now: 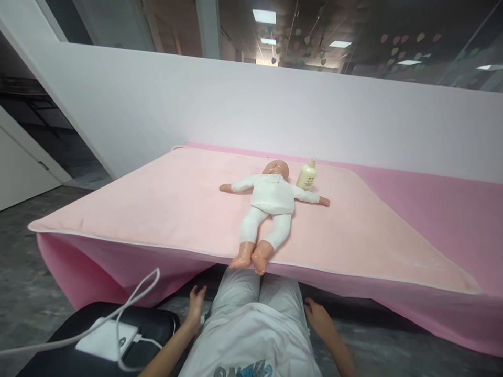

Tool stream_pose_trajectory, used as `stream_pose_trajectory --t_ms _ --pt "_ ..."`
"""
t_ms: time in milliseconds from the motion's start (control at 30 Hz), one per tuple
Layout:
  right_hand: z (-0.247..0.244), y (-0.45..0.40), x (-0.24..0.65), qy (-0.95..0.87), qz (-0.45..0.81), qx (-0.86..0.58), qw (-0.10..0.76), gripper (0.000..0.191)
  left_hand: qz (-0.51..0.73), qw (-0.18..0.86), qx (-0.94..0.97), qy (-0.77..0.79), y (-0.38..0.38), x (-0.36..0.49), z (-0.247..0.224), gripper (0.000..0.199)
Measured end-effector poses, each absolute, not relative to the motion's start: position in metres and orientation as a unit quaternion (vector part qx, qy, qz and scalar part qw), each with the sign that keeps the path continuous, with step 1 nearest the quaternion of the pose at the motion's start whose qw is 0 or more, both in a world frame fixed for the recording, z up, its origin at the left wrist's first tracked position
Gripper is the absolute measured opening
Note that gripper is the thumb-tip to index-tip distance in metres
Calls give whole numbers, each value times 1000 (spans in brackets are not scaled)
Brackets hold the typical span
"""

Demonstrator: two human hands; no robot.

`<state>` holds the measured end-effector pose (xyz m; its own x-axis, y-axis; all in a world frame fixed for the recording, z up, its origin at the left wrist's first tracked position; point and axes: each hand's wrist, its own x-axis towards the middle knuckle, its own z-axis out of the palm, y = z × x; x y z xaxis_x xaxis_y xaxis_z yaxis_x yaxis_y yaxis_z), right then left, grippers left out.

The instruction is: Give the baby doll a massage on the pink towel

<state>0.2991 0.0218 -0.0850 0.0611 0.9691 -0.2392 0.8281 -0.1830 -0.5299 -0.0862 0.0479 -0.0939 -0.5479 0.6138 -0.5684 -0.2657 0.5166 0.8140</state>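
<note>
A baby doll (272,193) in white clothing lies on its back on the pale pink mat (165,199), arms spread and bare feet at the near edge. Beside its head and outstretched arm stands a pale yellow pump bottle (307,176). Below the table edge, my left hand (196,306) hangs beside my thigh, loosely bent, fingers apart and nothing in it. On the other side, my right hand (317,316) hangs near my other leg with its fingers relaxed and no object visible in it. Neither hand touches the doll or the bottle.
A bright pink cloth (436,209) lies under the mat and drapes over the table's front. At lower left, a black seat (141,314) carries a white power bank (107,339) with a looping white cable (135,298). A white wall (251,104) topped by glass rises behind.
</note>
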Motion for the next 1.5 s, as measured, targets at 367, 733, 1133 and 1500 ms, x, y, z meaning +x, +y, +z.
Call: stream_pose_trajectory --t_ms 367,733,1133,1500 --pt "142 1 193 -630 594 -192 462 25 478 750 331 315 -6 3 122 27" --pt "181 6 211 -602 557 -108 562 23 639 625 448 16 37 -45 211 19" --pt "168 13 230 -575 517 -215 596 21 718 665 138 151 69 -35 214 9" --pt "115 5 230 -700 577 -330 260 39 264 657 701 87 26 -34 170 32"
